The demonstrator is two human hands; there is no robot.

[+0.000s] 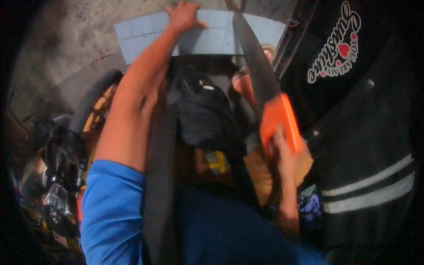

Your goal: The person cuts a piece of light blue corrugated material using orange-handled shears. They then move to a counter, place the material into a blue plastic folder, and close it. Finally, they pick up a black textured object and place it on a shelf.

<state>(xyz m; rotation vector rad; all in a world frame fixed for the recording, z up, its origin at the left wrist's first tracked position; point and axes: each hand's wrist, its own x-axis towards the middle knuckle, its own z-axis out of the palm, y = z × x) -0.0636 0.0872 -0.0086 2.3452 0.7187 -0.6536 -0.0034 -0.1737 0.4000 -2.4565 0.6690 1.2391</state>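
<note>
My right hand (281, 148) is closed around the orange handle of a handsaw (258, 62). The saw's dark blade points away from me and lies across the right part of a pale blue-grey ribbed panel (145, 35), its tip reaching past the far edge. Whether the teeth touch the panel I cannot tell. My left hand (183, 17) rests at the panel's far edge, left of the blade, with the thumb stretched out and the fingers apart. Motion blurs the right hand and the handle somewhat.
A dark bag (203, 110) hangs in front of me, below the panel. Motorcycle parts (57, 190) crowd the left side. A large black surface (362, 128) with a sticker and two pale stripes stands close on the right. Grey concrete (66, 44) lies beyond.
</note>
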